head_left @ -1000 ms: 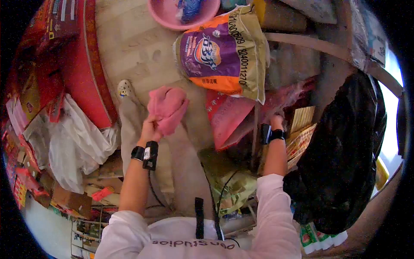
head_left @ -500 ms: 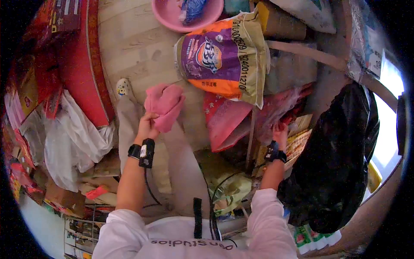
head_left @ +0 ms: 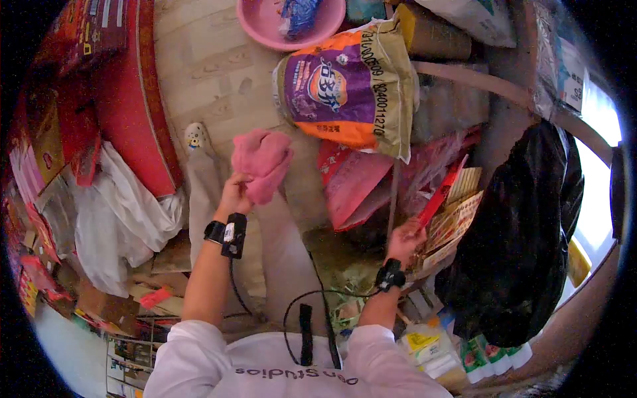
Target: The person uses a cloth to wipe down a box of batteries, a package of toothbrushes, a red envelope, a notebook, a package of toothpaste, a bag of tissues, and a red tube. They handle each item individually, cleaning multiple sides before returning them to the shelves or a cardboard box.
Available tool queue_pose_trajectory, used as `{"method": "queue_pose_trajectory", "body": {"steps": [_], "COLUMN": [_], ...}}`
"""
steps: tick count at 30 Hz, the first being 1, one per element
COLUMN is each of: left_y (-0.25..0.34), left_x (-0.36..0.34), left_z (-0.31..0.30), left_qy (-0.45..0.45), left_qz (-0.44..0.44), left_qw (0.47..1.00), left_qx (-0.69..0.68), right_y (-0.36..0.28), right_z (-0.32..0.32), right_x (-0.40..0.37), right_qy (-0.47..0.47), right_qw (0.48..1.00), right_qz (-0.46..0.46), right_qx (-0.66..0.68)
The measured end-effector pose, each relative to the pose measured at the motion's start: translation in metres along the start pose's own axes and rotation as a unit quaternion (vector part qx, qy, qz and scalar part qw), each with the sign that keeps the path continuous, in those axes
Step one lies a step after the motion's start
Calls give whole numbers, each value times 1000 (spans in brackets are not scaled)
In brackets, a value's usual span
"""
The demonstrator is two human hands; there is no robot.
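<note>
My left hand (head_left: 235, 191) is closed around a bunched pink cloth (head_left: 262, 162), held above my legs and the floor. On the right, my right hand (head_left: 406, 239) grips the near end of a long, flat red item (head_left: 443, 191); whether it is an envelope or a folded packet I cannot make out. Just beside that hand are patterned cardboard sheets (head_left: 451, 229). A red and pink bag (head_left: 355, 189) lies to the left of them. Both wrists carry black strapped devices with a cable.
A large orange and purple sack (head_left: 345, 86) lies ahead, near a pink basin (head_left: 292, 40) with a blue bundle inside. At right hangs a black plastic bag (head_left: 521, 232). White plastic bags (head_left: 116, 219) and a red box (head_left: 123, 99) stand at left.
My right hand has drawn back toward me and left, now with the red flat item in its fingers. My left hand with the pink cloth has shifted slightly right.
</note>
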State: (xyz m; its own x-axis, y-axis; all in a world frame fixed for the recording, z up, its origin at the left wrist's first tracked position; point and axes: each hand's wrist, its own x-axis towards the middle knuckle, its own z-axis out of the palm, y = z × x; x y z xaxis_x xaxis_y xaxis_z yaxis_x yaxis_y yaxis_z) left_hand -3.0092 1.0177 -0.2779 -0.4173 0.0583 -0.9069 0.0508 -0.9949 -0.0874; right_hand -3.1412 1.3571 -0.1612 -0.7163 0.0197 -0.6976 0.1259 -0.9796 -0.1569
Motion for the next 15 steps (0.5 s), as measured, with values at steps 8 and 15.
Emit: {"method": "queue_pose_trajectory", "body": {"steps": [8,15], "left_y": [-6,21], "left_x": [-20,-49], "left_z": [27,64], "left_qy": [-57,-198], "left_qz": [-48,-72], "left_qw": [995,974], "left_qx": [59,-86], "right_y": [98,193], "right_z": [-9,-16], "right_x": [-58,-74], "right_qy": [129,102], "right_qw": [930,866], "right_qz": [171,275], "right_qx": [-299,-406]}}
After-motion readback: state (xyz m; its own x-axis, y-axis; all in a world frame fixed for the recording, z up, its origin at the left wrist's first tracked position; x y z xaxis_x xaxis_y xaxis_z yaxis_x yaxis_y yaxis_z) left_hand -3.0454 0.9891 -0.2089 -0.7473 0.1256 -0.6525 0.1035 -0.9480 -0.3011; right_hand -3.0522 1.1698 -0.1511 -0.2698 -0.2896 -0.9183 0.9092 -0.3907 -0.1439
